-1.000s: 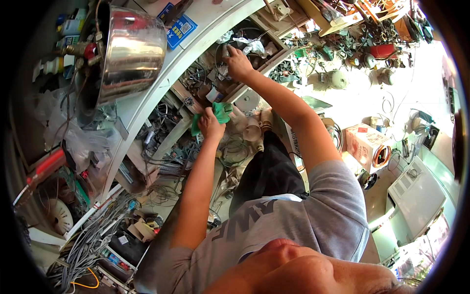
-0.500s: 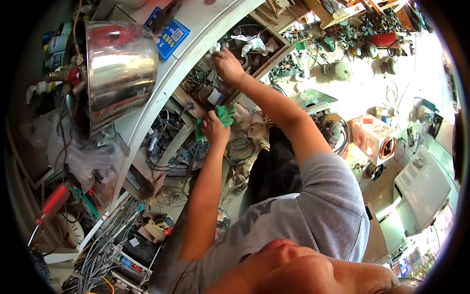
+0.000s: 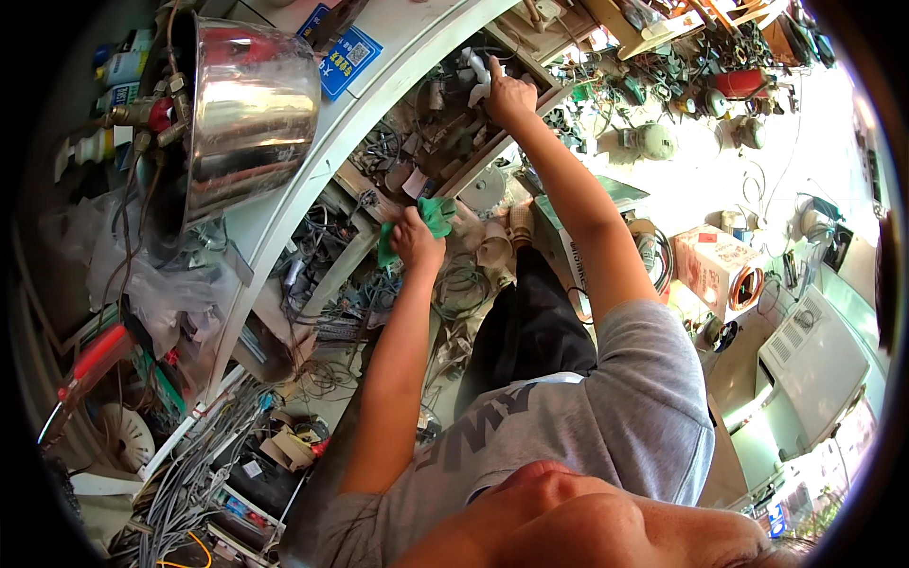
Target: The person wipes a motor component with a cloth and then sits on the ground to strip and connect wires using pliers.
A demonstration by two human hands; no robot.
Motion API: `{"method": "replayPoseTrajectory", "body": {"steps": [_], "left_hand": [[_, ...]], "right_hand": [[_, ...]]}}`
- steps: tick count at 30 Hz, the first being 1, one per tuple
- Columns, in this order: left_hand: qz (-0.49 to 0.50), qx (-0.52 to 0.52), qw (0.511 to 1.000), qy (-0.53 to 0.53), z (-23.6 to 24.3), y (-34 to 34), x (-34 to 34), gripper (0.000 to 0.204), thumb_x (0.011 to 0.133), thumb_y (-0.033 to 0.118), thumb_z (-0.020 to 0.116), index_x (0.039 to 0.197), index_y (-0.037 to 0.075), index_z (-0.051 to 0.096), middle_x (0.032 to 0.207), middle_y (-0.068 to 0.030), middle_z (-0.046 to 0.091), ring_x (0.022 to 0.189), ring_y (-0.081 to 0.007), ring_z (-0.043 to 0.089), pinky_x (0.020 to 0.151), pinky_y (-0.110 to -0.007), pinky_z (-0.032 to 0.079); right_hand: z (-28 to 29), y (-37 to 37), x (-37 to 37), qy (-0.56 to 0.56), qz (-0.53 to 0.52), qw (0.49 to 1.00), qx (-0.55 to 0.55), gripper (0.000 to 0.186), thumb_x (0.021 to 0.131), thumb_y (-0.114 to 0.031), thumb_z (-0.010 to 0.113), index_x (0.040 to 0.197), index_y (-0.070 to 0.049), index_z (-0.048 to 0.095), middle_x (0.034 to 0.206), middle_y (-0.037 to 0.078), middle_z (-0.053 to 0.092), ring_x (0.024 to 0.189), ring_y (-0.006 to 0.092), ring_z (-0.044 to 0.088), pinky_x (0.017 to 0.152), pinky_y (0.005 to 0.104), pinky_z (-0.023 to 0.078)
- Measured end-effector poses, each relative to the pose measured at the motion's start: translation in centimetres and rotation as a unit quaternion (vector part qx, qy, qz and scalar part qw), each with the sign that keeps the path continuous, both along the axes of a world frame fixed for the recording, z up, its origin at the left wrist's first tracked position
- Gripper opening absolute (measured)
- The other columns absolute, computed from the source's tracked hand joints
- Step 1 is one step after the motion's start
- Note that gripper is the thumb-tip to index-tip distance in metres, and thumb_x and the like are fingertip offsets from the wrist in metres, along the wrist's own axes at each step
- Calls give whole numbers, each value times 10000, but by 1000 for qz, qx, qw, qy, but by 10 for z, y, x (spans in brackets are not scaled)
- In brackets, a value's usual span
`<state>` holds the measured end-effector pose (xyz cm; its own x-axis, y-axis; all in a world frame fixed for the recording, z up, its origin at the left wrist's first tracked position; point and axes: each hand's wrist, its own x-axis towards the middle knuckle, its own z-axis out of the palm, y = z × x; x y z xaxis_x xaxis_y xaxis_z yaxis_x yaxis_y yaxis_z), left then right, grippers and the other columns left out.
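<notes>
Below the steel pot [image 3: 248, 114], the left hand [image 3: 417, 239] has its fingers pinched on a green cloth [image 3: 434, 216]; soft, light, best bunched; right hand [image 3: 509, 93], right of the pot, closes fingers around a small white part [image 3: 479, 68]; seemingly light, rigid.

White table [image 3: 312, 180] curves from top centre down to lower left, edge bent by the lens. On its top: large shiny steel pot [image 3: 241, 114], lying on its side; a blue printed card [image 3: 343, 59] flat beside the pot's rim; small bottles [image 3: 114, 76] and brass fittings [image 3: 142, 114] crowded at the far left; clear plastic bags [image 3: 170, 284] bunched near the edge below the pot. Under the top, open wooden shelves [image 3: 417, 151] packed with tangled wires and small parts. Floor [image 3: 720, 180] to the right: a cardboard box [image 3: 712, 265], a white appliance [image 3: 814, 360], scattered round parts, coils of cable. Lower left, bundled grey cables [image 3: 199, 454] spill downward.
</notes>
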<state>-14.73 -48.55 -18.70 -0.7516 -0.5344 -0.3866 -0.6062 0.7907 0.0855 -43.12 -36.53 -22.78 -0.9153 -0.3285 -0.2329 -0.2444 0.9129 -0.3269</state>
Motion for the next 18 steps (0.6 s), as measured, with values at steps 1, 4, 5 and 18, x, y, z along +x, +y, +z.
{"method": "replayPoseTrajectory", "body": {"steps": [1, 4, 5, 18], "left_hand": [[0, 4, 1000, -4, 1, 0, -1, 658, 670, 235, 783, 1172, 110, 377, 1155, -136, 519, 1132, -356, 467, 929, -499, 370], [6, 16, 1000, -10, 4, -1, -3, 664, 671, 231, 782, 1178, 111, 370, 1178, -136, 507, 1143, -357, 458, 939, -501, 363], [6, 10, 1000, 2, 3, 0, -1, 659, 669, 233, 788, 1166, 111, 373, 1161, -139, 514, 1128, -357, 467, 929, -507, 364], [14, -1, 999, 31, -3, 2, 3, 640, 661, 226, 794, 1137, 111, 382, 1123, -146, 525, 1092, -363, 488, 908, -520, 363]], "right_hand": [[-5, -6, -7, -7, -20, 1000, 11, 429, 775, -237, 609, 1190, -164, 523, 950, 124, 683, 901, 291, 657, 773, 430, 473], [-23, -6, -6, 45, -79, 994, -54, 303, 796, -237, 579, 1093, -180, 597, 944, 93, 685, 902, 280, 655, 772, 424, 474], [-20, -7, -1, 57, -92, 992, -61, 222, 797, -246, 584, 996, -164, 639, 932, 86, 681, 886, 283, 653, 743, 425, 485], [34, 40, 86, -593, -274, 305, -693, 163, 917, -201, 477, 878, -103, 602, 727, 2, 584, 602, 108, 485, 543, 249, 377]]}}
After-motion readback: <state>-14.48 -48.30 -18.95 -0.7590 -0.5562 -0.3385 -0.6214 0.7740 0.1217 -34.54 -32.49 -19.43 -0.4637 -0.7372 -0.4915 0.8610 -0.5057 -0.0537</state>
